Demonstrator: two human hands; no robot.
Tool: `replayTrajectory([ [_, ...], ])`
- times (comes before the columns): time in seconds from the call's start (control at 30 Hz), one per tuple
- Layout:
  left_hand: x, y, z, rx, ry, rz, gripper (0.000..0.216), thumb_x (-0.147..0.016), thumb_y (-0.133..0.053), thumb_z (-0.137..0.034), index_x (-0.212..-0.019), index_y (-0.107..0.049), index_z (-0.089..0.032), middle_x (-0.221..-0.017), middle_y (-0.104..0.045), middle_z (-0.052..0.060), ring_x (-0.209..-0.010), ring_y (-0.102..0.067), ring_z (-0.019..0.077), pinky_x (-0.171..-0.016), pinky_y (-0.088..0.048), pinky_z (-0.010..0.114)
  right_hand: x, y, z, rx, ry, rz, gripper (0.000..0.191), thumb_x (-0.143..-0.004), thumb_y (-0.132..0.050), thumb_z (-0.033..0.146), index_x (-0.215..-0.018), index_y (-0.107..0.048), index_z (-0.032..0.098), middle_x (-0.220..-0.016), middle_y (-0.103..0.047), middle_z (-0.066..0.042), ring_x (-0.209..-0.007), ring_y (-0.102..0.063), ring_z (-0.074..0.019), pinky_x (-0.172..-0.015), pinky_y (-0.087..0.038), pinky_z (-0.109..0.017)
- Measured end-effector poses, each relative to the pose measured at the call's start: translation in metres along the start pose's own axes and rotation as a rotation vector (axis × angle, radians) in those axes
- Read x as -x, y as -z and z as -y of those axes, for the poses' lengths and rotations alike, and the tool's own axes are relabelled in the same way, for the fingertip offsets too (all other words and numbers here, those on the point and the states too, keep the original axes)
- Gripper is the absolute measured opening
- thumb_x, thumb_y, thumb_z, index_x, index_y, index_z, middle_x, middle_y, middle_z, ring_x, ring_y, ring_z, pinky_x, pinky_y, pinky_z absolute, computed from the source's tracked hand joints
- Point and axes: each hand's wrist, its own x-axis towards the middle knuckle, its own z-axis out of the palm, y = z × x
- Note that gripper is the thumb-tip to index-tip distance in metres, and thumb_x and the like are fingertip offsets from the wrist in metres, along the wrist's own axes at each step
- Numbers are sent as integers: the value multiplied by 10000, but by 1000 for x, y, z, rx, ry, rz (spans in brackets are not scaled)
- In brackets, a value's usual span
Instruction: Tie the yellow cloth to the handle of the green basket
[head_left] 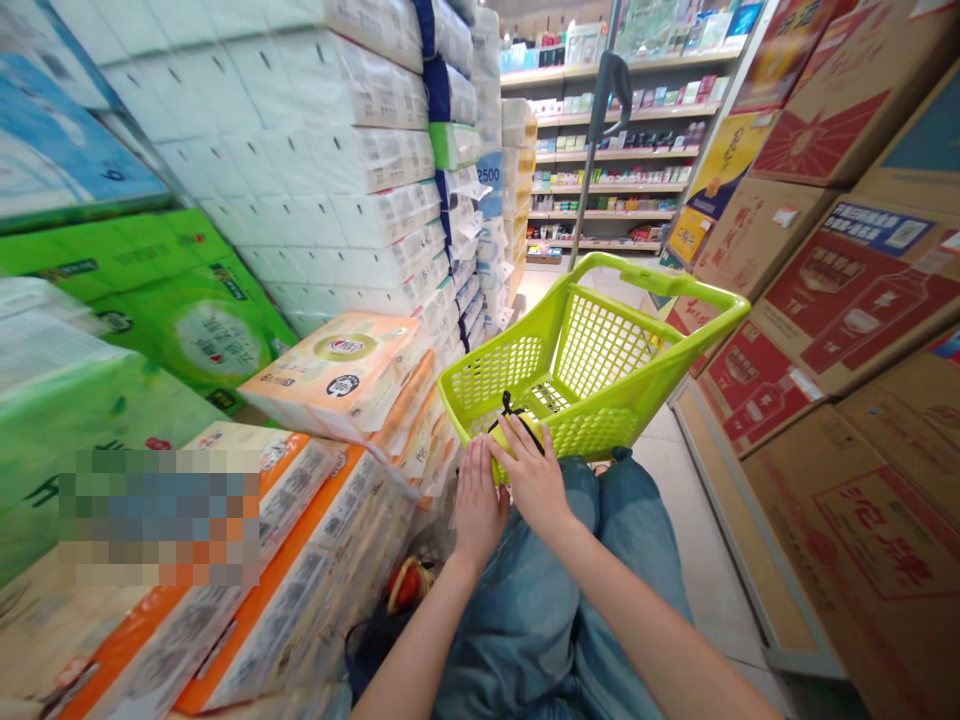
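Observation:
A lime-green plastic shopping basket (592,410) with perforated walls and a handle stands in front of my knees, tilted in view. My left hand (480,500) rests against its near left corner, fingers straight and close together. Beside it, my right hand (529,468) lies over the same rim, its fingers stretched out and a little apart. A thin black cord (508,404) shows by the right fingertips; what it belongs to is partly hidden. I cannot see anything held in either palm.
Stacked tissue packs (337,375) rise close on my left, with tall white paper bundles (300,150) behind. Cardboard cartons (847,300) wall the right side on a low platform. Shelves of small goods (607,150) stand at the aisle's far end. My jeans-clad knees (585,520) are below.

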Motion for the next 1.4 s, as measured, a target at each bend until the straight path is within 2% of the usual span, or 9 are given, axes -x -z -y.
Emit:
replayTrajectory([
  [0.2, 1, 0, 2, -9, -10, -9, 815, -891, -456, -93, -1577, -19, -151, -1595, -302, 193, -1510, -214, 287, -1179, -322, 561, -4, 8, -45, 44, 54, -7, 574, -912, -445, 68, -1442, -483, 285, -1557, -425, -45, -1475, -313, -215, -1199, -221, -501],
  [0.33, 0, -1, 0, 4, -4, -33, 830, -878, -466, -79, -1578, -28, -161, -1598, -303, 184, -1505, -228, 294, -1176, -328, 567, -5, 20, -98, 93, -136, -84, 654, -824, -409, -34, -1395, -543, 257, -1525, -475, -53, -1467, -328, -214, -1195, -234, -491],
  [0.43, 0, -1, -1, 1, 1, -36, 842, -866, -477, -71, -1578, -33, -151, -1597, -306, 185, -1505, -227, 291, -1181, -328, 554, -6, 23, -115, 120, -243, -129, 652, -818, -393, -37, -1390, -542, 238, -1535, -462, -60, -1478, -304, -223, -1198, -217, -517],
  [0.53, 0, -1, -1, -10, 5, -26, 848, -865, -480, -75, -1578, -24, -139, -1600, -300, 185, -1511, -210, 283, -1189, -319, 541, -9, 19, -98, 128, -311, -119, 616, -844, -366, -22, -1405, -520, 181, -1534, -454, -113, -1476, -306, -249, -1201, -183, -551],
  [0.63, 0, -2, 1, -23, 7, -27, 836, -874, -463, -78, -1578, -17, -139, -1601, -297, 184, -1513, -203, 280, -1187, -317, 544, -13, 11, -56, 107, -336, -47, 569, -877, -352, 8, -1413, -506, 120, -1535, -434, -173, -1477, -299, -288, -1191, -190, -580],
  [0.77, 1, -3, 2, -74, -3, -20, 806, -886, -458, -96, -1577, -44, -122, -1589, -322, 191, -1504, -233, 279, -1180, -341, 516, -14, -3, 8, 20, -241, 26, 519, -929, -360, 75, -1432, -482, 101, -1554, -397, -184, -1485, -277, -299, -1190, -201, -597],
  [0.87, 1, -3, 3, -150, 12, -8, 744, -911, -404, -79, -1580, -88, -146, -1576, -364, 160, -1488, -282, 250, -1192, -338, 462, -11, -10, 35, -33, -171, 40, 503, -956, -358, 117, -1448, -464, 109, -1562, -385, -172, -1489, -269, -290, -1195, -189, -606],
  [1.23, 1, -2, 2, -48, 9, 16, 773, -888, -436, -104, -1576, -86, -138, -1594, -321, 172, -1495, -258, 288, -1197, -313, 507, -2, -13, 17, -59, -72, 21, 565, -945, -343, 93, -1506, -380, 149, -1586, -360, -81, -1489, -281, -208, -1235, -139, -492],
  [1.4, 1, -1, 4, -32, 0, 14, 826, -871, -466, -92, -1574, -35, -128, -1595, -303, 194, -1508, -218, 288, -1182, -323, 548, 0, 1, -21, -36, 73, 40, 653, -880, -349, 18, -1508, -374, 197, -1574, -389, -48, -1480, -299, -160, -1225, -164, -446],
])
